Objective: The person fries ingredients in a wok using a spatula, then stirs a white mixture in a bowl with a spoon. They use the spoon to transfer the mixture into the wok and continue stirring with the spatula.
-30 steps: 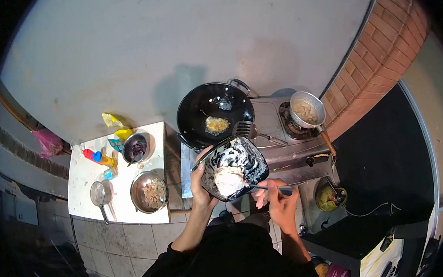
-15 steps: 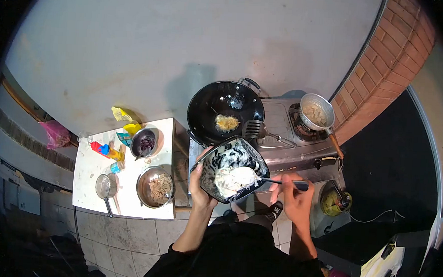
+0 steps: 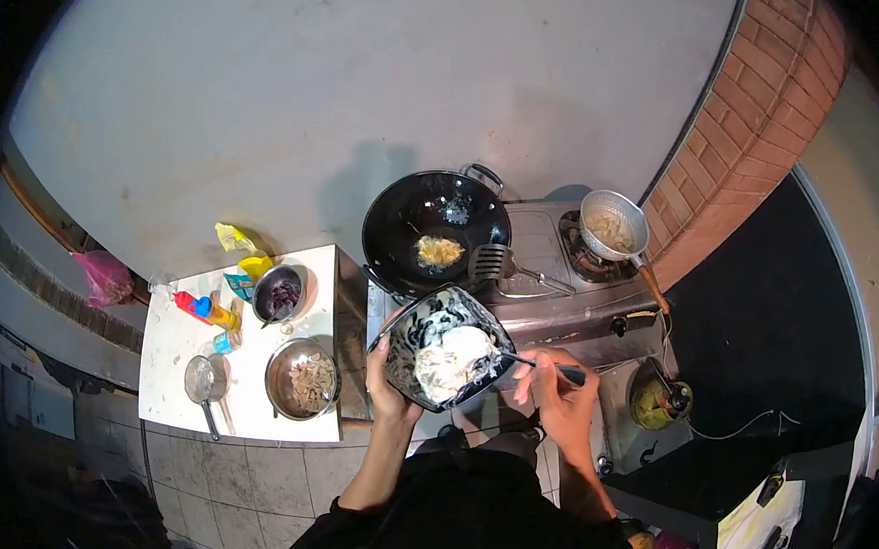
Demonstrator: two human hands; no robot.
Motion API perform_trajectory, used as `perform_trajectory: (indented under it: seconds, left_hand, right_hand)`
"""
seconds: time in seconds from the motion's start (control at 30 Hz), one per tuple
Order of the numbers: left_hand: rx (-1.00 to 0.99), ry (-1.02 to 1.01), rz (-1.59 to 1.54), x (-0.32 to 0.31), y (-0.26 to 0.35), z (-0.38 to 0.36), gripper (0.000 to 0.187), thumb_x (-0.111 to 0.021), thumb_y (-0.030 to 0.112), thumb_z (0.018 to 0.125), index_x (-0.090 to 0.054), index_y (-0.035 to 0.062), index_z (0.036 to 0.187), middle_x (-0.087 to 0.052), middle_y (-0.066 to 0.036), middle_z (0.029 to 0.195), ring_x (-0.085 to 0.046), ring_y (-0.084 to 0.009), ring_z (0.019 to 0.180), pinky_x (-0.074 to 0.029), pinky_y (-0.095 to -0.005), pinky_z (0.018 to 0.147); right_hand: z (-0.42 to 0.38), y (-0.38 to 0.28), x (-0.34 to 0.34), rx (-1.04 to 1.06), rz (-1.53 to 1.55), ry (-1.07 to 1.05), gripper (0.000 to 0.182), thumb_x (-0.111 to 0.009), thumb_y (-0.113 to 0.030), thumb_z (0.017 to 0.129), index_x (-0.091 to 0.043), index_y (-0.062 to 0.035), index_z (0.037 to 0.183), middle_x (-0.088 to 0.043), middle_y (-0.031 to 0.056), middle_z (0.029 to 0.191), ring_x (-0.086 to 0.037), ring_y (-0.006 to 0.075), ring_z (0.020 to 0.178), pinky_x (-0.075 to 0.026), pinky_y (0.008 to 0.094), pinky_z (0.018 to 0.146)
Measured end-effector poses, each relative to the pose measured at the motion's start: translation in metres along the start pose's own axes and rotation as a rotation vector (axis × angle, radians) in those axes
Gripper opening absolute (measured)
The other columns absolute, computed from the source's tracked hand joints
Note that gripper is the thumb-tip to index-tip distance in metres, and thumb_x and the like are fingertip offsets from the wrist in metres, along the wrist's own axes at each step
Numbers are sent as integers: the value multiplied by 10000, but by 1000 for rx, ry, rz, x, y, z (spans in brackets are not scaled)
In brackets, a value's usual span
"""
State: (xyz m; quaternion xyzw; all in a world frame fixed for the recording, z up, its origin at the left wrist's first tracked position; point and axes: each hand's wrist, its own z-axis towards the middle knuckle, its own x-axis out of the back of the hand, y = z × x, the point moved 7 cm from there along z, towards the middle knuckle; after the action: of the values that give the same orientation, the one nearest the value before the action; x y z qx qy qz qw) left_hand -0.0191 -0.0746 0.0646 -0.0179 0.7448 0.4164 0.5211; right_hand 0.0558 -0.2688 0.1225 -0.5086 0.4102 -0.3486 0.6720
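Observation:
My left hand (image 3: 386, 383) is closed on the side of a squarish black bowl (image 3: 433, 323), tilted and held up in front of me. Inside sits a soft white mound (image 3: 452, 363), perhaps rice, with white smears on the walls around it. The fingers of my right hand (image 3: 560, 400) grip a black-handled utensil (image 3: 566, 372); its tip is buried in the mound, so its kind is hidden. Just beyond the bowl is a large black wok (image 3: 392, 234) with a small yellowish fried clump (image 3: 440, 252). A slotted spatula (image 3: 492, 265) rests across the wok's right edge.
A small pan (image 3: 613, 225) with pale pieces sits on the right burner. On the white table (image 3: 177, 385) at left are a steel bowl of sliced pieces (image 3: 305, 379), a smaller dark bowl (image 3: 279, 294), sauce bottles (image 3: 217, 315) and a strainer (image 3: 204, 380).
The whole view has shifted slightly. My hands still hold the bowl and the utensil, with the utensil's tip still in the white mound.

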Motion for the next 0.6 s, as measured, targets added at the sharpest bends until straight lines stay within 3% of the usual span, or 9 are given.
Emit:
perform_trajectory:
  seconds: [0.6]
  left_hand:
    - [126, 50, 35, -2, -37, -16, 450, -455, 376, 912, -548, 11, 1159, -619, -135, 1115, -610, -261, 1010, -489, -394, 889]
  right_hand:
    - [-3, 19, 39, -112, -25, -72, 270, -469, -122, 980, -597, 100, 1063, -650, 159, 851, -601, 142, 614, -487, 249, 560]
